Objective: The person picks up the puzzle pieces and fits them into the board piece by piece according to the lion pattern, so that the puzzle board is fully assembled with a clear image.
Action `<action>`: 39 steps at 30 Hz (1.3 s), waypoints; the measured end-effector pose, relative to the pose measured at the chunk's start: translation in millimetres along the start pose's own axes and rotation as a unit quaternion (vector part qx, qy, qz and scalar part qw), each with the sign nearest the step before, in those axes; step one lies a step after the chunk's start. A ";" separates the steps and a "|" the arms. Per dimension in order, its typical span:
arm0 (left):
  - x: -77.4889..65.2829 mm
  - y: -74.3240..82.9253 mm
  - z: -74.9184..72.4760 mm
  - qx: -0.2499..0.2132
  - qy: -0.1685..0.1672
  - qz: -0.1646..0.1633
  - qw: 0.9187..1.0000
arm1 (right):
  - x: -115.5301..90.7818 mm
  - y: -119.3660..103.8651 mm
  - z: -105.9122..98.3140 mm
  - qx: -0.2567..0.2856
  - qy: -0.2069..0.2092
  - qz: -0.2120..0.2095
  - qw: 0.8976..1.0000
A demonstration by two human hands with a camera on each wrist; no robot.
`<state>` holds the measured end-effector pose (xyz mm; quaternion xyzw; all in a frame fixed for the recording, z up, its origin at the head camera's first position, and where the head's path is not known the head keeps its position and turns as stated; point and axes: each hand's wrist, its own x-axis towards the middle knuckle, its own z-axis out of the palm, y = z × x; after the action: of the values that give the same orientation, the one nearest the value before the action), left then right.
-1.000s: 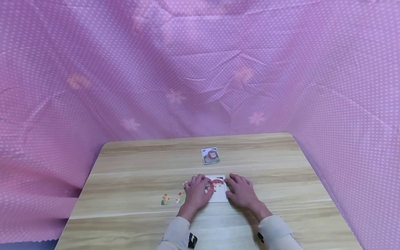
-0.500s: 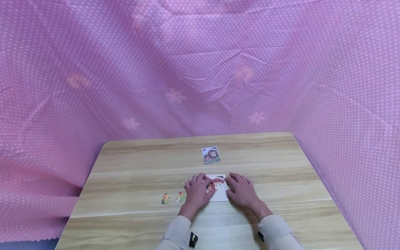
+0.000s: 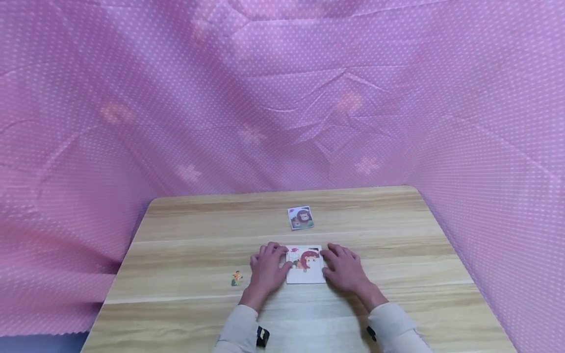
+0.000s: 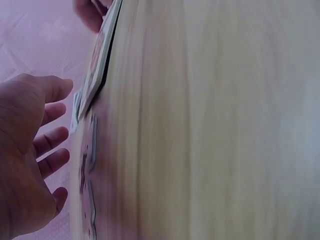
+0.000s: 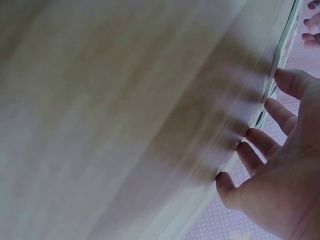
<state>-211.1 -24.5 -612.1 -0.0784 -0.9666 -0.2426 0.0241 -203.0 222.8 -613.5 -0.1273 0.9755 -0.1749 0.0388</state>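
Note:
A white puzzle board [image 3: 304,278] lies flat on the table, with joined pieces showing part of a red-maned lion [image 3: 310,259] along its upper half. My left hand [image 3: 267,270] hovers at the board's left edge, fingers spread and loosely bent, holding nothing; in the left wrist view it is apart from the board. My right hand [image 3: 347,269] rests at the board's right edge, thumb and index finger against it and the other fingertips on the table. One loose puzzle piece [image 3: 237,278] lies left of my left hand. More loose pieces [image 4: 93,142] show edge-on beneath that hand in the left wrist view.
A card with a lion picture [image 3: 301,217] lies beyond the board. The wooden table [image 3: 198,225] has rounded far corners. Pink dotted cloth [image 3: 282,98] hangs behind it and on both sides.
My left hand has moved left off the board, uncovering its left part, and now covers loose pieces beside it. My right hand stays at the right edge.

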 end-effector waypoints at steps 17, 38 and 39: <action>-6.8 -47.3 -21.0 0.023 0.008 -0.067 0.997 | -1.6 -0.3 -5.2 0.001 -0.003 -0.003 1.000; -1.4 -51.3 -21.4 0.005 0.005 -0.056 0.998 | 0.0 -1.4 -9.6 0.006 -0.019 -0.017 1.000; -0.9 -51.1 -21.2 0.003 0.007 -0.057 0.998 | 0.1 -1.5 -9.8 0.006 -0.019 -0.017 1.000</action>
<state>-218.3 -79.1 -617.3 -0.0215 -0.9700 -0.2414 0.0170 -203.9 224.6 -603.9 -0.1467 0.9713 -0.1788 0.0556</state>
